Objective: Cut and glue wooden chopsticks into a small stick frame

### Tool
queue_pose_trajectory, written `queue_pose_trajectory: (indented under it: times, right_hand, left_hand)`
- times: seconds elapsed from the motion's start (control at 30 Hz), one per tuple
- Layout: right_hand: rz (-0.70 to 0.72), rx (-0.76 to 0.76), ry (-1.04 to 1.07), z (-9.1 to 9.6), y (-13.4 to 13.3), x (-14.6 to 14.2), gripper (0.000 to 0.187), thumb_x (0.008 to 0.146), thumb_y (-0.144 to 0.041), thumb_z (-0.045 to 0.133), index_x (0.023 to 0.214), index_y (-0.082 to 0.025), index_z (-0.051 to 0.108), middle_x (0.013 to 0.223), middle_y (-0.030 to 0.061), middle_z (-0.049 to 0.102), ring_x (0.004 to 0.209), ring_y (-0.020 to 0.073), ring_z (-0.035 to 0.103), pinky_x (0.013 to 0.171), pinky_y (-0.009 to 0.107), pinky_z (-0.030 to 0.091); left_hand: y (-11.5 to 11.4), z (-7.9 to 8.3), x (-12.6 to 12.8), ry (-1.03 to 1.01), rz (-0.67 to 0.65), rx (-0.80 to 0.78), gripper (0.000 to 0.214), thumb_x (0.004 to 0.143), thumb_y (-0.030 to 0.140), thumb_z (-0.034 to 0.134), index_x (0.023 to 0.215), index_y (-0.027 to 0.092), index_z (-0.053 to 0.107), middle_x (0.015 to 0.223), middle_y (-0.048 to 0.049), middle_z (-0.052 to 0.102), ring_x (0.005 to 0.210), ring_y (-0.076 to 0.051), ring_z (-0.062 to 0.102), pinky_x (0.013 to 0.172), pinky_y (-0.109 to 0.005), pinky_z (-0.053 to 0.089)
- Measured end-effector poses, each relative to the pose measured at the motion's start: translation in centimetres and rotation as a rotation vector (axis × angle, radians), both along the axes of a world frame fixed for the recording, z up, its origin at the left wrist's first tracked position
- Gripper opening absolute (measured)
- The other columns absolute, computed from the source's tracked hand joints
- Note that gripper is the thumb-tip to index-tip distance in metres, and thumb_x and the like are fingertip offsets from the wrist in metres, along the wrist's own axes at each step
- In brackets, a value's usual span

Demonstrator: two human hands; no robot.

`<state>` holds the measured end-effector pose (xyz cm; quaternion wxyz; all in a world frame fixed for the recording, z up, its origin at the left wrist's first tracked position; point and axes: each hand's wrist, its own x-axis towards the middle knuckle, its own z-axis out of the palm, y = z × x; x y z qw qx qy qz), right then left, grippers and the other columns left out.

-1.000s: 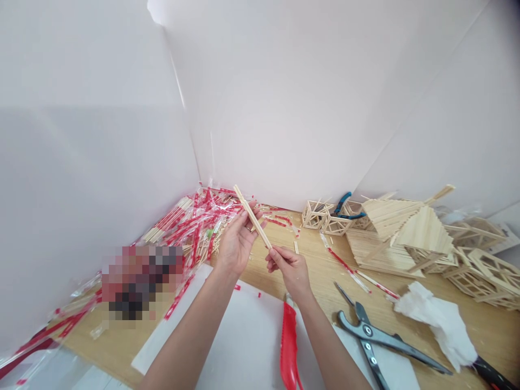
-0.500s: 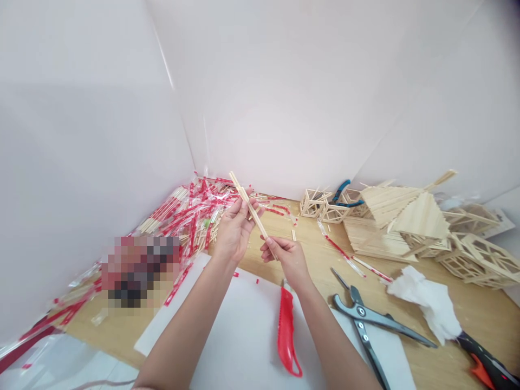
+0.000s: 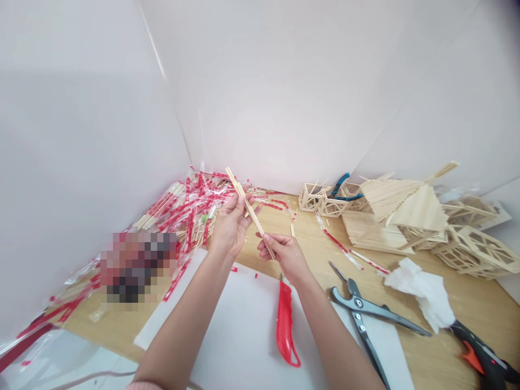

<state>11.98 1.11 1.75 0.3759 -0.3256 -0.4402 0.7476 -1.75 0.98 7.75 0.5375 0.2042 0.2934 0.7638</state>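
A few pale wooden chopsticks (image 3: 252, 213) slant between my two hands, above the table. My left hand (image 3: 229, 227) pinches them near the upper end, its fingers partly behind them. At the lower end, my right hand (image 3: 284, 253) grips the same chopsticks between thumb and fingers. Their exact number is hard to make out. Just under my right wrist, a red-handled tool (image 3: 286, 325) with a toothed edge lies on the white board (image 3: 239, 330).
Torn red-and-clear wrappers (image 3: 195, 208) and loose sticks pile up at left. Grey long-handled cutters (image 3: 359, 306) lie at right beside white tissue (image 3: 424, 290) and a black-and-orange tool (image 3: 483, 352). Behind stand stick-built frames (image 3: 475, 249), a slatted wooden piece (image 3: 418, 214) and blue-handled pliers (image 3: 341, 187).
The view has shifted slightly. Both hands keep hold of the chopsticks in nearly the same pose, with little movement of the sticks between them.
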Motion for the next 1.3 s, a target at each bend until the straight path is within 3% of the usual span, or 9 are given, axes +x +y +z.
queue_pose_trajectory:
  times: [0.53,1.3]
  right_hand:
    - [0.048,-0.052,0.033,-0.54,0.57,0.62,0.031,0.068,-0.041,0.069,0.082,-0.014,0.071,0.068,0.0034,0.066,0.054,0.0088,0.057,0.054,0.022,0.047]
    - [0.071,-0.054,0.026,-0.57,0.76,0.89,0.028,0.073,-0.038,0.066,0.09,-0.016,0.071,0.069,0.0021,0.065,0.055,0.0074,0.056,0.055,0.021,0.046]
  left_hand:
    - [0.03,-0.33,-0.1,0.053,-0.048,-0.014,0.027,0.077,0.012,0.061,0.102,0.021,0.066,0.086,-0.0018,0.068,0.081,-0.01,0.062,0.091,-0.033,0.047]
    - [0.12,-0.66,-0.23,0.034,-0.079,-0.015,0.018,0.078,0.01,0.059,0.092,0.017,0.068,0.083,-0.0014,0.068,0.077,-0.009,0.062,0.093,-0.035,0.045]
